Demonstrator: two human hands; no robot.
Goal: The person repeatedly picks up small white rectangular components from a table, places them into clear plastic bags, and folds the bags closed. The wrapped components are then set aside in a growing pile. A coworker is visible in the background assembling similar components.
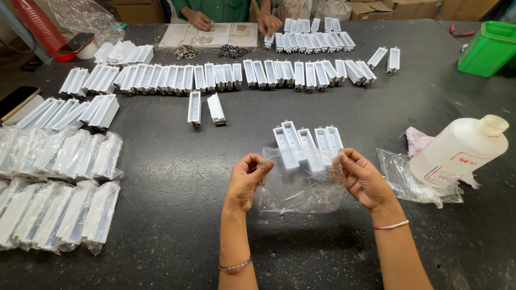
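Observation:
My left hand and my right hand each pinch one side of a clear plastic bag held just above the dark table. Several white rectangular channel parts stick out of the bag's far end, side by side. Both hands are closed on the bag's film, thumbs against fingers.
Rows of loose white parts span the table's far half. Bagged parts lie stacked at the left. A white plastic bottle lies at the right on crumpled film, a green bin behind it. Another person's hands work at the far edge.

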